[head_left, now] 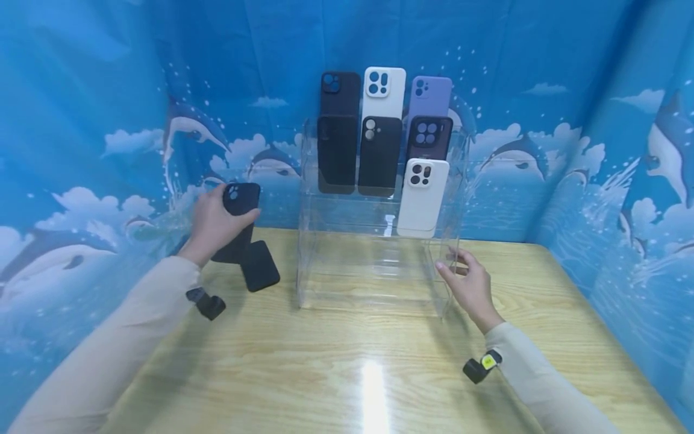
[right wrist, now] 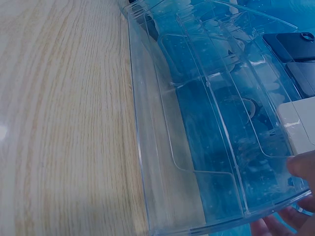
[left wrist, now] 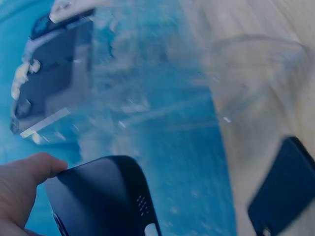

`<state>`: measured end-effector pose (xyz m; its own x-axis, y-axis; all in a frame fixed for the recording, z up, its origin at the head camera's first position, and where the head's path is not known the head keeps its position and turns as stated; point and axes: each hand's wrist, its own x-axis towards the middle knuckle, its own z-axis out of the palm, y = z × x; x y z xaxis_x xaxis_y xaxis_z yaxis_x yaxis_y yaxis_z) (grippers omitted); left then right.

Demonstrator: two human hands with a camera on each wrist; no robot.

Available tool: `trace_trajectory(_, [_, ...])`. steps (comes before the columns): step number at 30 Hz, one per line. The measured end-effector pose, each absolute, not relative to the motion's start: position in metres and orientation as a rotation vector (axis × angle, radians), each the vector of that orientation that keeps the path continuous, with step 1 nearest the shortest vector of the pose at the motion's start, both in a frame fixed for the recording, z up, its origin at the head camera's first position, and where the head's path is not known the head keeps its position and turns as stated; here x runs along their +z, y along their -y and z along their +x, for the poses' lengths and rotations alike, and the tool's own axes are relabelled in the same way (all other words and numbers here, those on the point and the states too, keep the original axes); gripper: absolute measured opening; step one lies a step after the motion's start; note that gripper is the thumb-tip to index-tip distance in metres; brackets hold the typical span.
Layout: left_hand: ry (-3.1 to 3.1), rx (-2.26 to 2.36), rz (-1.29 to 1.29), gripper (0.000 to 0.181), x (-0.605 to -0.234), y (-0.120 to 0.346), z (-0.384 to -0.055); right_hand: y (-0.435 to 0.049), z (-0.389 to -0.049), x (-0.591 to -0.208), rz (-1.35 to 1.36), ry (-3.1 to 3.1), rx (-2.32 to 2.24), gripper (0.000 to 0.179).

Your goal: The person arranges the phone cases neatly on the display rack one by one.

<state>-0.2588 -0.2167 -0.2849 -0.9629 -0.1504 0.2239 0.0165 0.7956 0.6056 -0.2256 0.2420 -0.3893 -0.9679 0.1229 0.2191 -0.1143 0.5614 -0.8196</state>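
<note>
My left hand [head_left: 214, 223] grips a black phone case [head_left: 241, 198] by its sides, camera cutout upward, above the table's left part. Beside it a second black phone case [head_left: 261, 267] lies flat on the wood. A clear stepped display rack [head_left: 347, 295] stands mid-table. At its right side my right hand [head_left: 470, 286] holds the clear side panel, with the thumb on one face and the fingers on the other; the right wrist view shows this thumb [right wrist: 301, 166] at the rack's edge. A white phone case [head_left: 425, 205] leans on a lower tier, nearest this hand.
Upper tiers hold a white case [head_left: 393, 99], a purple case [head_left: 434, 96], a dark case with a large camera ring [head_left: 429, 147] and several black cases [head_left: 379, 157]. A blue dolphin-print curtain [head_left: 260, 54] surrounds the wooden table [head_left: 303, 374] at the back and sides.
</note>
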Motion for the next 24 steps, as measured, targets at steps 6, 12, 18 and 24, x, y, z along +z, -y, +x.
trace_trajectory(6, [2.674,-0.980,0.056,0.098,-0.260,0.180,-0.255,-0.243,-0.226,-0.388,-0.006,2.546,1.355,0.062])
trace_trajectory(12, [2.605,-1.038,-0.009,0.099,-0.245,0.146,-0.252,-0.243,-0.226,-0.390,-0.011,2.556,1.366,0.062])
trace_trajectory(18, [2.540,-1.061,-0.117,0.098,-0.235,0.112,-0.250,-0.243,-0.226,-0.389,-0.022,2.553,1.366,0.061])
trace_trajectory(24, [2.488,-1.102,-0.173,0.096,-0.226,0.081,-0.252,-0.243,-0.226,-0.389,-0.023,2.552,1.377,0.062])
